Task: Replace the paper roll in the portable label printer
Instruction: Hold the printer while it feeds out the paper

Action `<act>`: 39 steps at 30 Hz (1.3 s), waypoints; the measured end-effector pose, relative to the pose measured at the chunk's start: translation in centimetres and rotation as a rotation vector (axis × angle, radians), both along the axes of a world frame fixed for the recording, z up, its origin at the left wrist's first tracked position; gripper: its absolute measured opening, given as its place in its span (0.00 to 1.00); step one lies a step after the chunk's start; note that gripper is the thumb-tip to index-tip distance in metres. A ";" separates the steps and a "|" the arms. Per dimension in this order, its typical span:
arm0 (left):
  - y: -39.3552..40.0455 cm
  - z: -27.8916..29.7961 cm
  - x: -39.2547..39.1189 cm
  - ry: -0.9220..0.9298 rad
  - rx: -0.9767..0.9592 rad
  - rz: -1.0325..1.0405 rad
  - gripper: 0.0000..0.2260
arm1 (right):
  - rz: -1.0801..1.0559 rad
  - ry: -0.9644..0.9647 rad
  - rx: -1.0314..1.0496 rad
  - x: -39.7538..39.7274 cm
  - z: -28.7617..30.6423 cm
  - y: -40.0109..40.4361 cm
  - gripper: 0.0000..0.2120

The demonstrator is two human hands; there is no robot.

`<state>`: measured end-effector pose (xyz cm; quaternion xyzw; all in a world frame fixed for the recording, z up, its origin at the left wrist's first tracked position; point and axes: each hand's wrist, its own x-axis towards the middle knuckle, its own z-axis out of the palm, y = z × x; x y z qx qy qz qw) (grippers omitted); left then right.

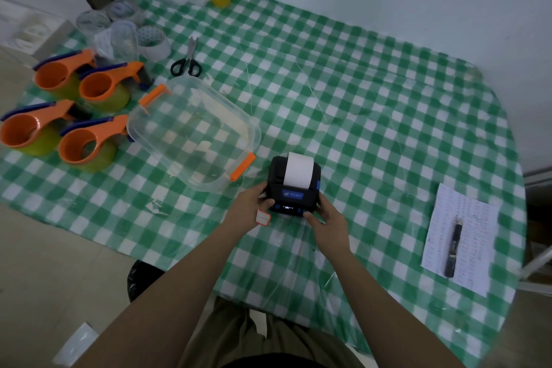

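Here, two hands [254, 203] [327, 219] gripping one printer [294, 185], four orange dispensers [89, 140], perhaps three tape rolls [150, 39].

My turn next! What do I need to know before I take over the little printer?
Left hand: grips the printer's left side; a small red-edged label is by its fingers.
Right hand: holds the printer's right front corner.
The label printer stands on the checked tablecloth, next to the clear box.
Done, it seems: a white paper strip comes up out of the top, so a roll looks loaded.
Left: I cannot tell whether the cover is fully shut. Check it, then tear off the spare paper.
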<state>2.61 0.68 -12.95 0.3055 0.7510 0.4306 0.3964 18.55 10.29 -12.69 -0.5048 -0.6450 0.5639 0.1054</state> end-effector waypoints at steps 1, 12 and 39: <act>0.0 0.0 0.0 -0.003 0.004 0.000 0.20 | 0.003 -0.001 0.001 0.0 0.0 0.0 0.28; 0.1 0.0 0.0 -0.027 0.010 -0.003 0.20 | 0.004 0.005 0.002 0.1 0.0 0.0 0.28; -0.1 -0.2 -0.1 -0.042 -0.005 -0.021 0.20 | 0.002 -0.012 0.009 0.0 0.1 0.0 0.27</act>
